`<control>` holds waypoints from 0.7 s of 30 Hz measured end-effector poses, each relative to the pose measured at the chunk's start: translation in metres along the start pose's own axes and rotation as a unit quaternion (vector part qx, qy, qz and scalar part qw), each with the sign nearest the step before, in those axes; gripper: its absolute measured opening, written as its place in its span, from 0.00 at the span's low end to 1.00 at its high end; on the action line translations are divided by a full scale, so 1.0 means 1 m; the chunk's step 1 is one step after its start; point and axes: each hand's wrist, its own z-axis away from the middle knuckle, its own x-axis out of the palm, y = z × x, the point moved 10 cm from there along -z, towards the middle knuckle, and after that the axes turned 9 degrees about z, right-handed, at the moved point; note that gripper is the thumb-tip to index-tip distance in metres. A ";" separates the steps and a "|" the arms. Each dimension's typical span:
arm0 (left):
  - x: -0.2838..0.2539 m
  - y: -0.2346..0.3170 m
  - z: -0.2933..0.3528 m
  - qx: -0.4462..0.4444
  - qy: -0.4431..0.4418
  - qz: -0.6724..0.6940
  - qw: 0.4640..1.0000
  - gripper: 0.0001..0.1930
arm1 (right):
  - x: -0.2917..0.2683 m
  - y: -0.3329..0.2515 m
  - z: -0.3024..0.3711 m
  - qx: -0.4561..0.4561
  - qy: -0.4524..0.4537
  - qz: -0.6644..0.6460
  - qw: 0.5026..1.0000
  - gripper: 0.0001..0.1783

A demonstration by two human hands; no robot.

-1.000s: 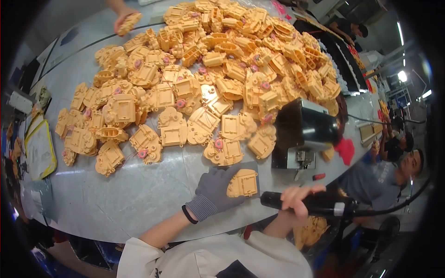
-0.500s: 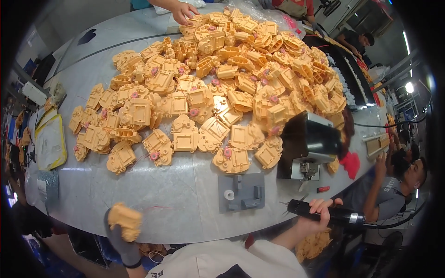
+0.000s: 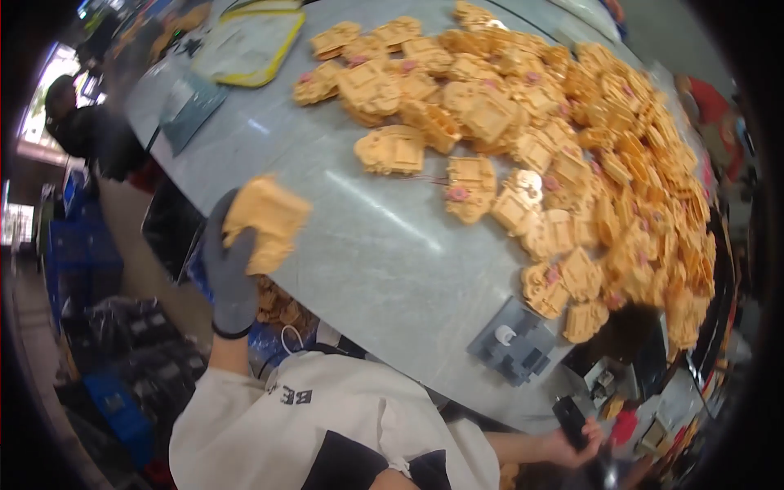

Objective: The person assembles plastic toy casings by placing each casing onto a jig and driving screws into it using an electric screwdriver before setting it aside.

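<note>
My left hand (image 3: 232,282), in a grey glove, grips an orange-yellow plastic housing (image 3: 269,214) above the near left edge of the table. The housing is slightly blurred and its far side is turned from view. At the lower right, my bare right hand (image 3: 575,448) is wrapped round a black electric screwdriver (image 3: 569,416). The screwdriver's tip cannot be made out. Between the hands, nearer the right one, a grey fixture block (image 3: 513,343) with a white round post lies on the table. Beyond it spreads a large heap of similar housings (image 3: 482,114), several with pink parts and thin wires.
A black machine with a metal front (image 3: 608,380) stands right of the fixture. A yellow-rimmed tray (image 3: 245,49) and a plastic bag (image 3: 192,106) lie at the far left of the grey table (image 3: 359,245). More housings (image 3: 278,304) sit below the table edge. A person (image 3: 94,131) is at the left.
The view has swung to the left, so the table now runs diagonally. Both hands keep hold of their things: the housing in the left, the screwdriver in the right.
</note>
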 end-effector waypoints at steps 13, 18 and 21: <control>0.198 -0.083 0.074 -0.377 -0.337 0.178 0.844 0.22 | -0.001 -0.019 0.019 -0.013 0.009 0.033 0.999 0.17; 0.293 -0.053 0.155 -0.131 -0.621 0.006 0.773 0.20 | 0.021 -0.007 0.023 0.009 -0.020 -0.042 0.999 0.21; 0.328 -0.052 0.190 -0.032 -0.670 -0.057 0.740 0.17 | 0.023 -0.022 0.023 0.000 0.010 -0.022 1.000 0.21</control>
